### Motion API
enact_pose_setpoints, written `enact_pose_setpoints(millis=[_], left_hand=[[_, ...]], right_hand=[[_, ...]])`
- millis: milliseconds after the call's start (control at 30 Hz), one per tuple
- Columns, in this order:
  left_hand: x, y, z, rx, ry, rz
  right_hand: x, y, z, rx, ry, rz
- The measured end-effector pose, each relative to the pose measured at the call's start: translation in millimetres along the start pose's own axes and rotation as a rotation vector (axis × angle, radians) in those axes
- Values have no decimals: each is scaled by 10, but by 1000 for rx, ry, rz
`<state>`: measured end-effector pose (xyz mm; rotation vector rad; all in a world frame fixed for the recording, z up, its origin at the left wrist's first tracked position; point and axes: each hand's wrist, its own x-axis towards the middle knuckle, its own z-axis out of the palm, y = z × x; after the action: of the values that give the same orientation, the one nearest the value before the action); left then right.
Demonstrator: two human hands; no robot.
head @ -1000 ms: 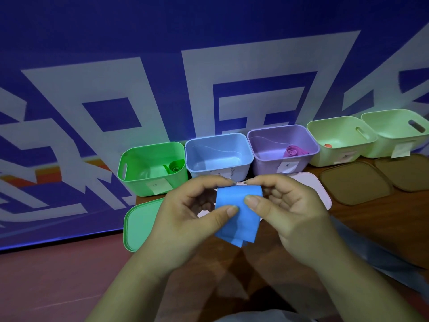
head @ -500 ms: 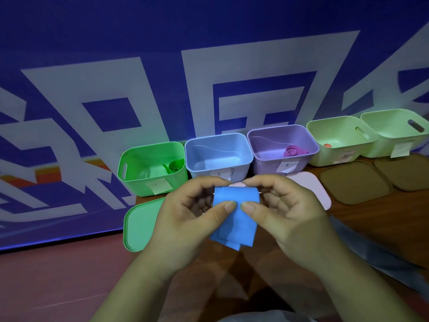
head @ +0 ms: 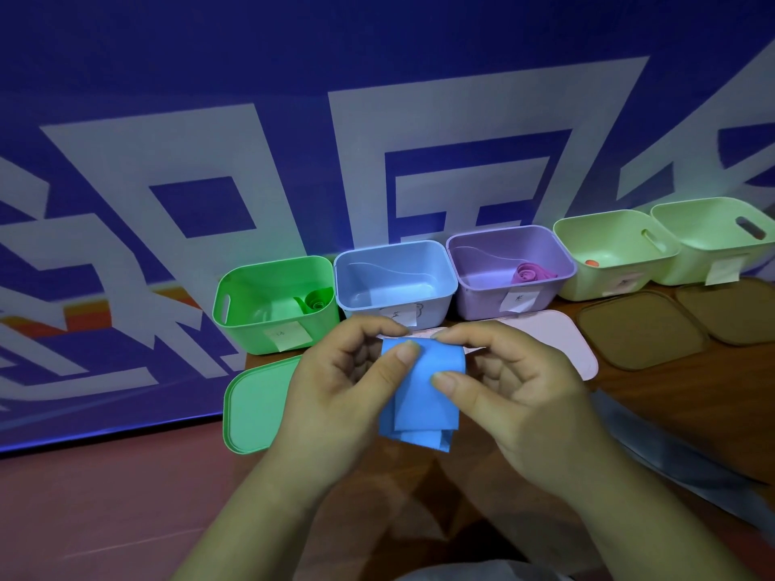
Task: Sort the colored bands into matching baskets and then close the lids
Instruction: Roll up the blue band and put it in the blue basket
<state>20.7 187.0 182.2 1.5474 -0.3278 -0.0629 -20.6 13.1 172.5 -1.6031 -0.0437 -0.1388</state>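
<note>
A folded blue band [head: 423, 396] hangs between both hands above the table's front. My left hand [head: 344, 387] pinches its upper left edge with thumb and fingers. My right hand [head: 511, 392] pinches its upper right edge. Behind them stands a row of open baskets: a green basket [head: 235, 325] holding a rolled green band [head: 316, 299], an empty blue basket [head: 436, 304], and a purple basket [head: 474, 295] with a rolled purple band [head: 529, 273].
Two pale green baskets [head: 587, 283] [head: 687, 266] stand at the right; the nearer one holds a small orange piece [head: 592, 262]. A green lid [head: 256, 404], a pink lid [head: 562, 341] and two brown lids [head: 641, 329] [head: 738, 308] lie in front. A blue patterned wall rises behind.
The hands have kept folding the blue band; my right thumb slid lower on it and the band hangs slightly longer. Baskets and lids have not moved.
</note>
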Motion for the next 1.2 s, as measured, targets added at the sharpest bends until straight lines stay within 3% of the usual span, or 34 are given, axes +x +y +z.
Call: enact_pose_setpoints(millis=[500,1200], left_hand=[[-50,-25,-122,45,-158,54],[-21,15,-44,12,-100,-1]], right_hand=[[18,-30,-43,55,34,56],[30,-90,-93,38,-20,87]])
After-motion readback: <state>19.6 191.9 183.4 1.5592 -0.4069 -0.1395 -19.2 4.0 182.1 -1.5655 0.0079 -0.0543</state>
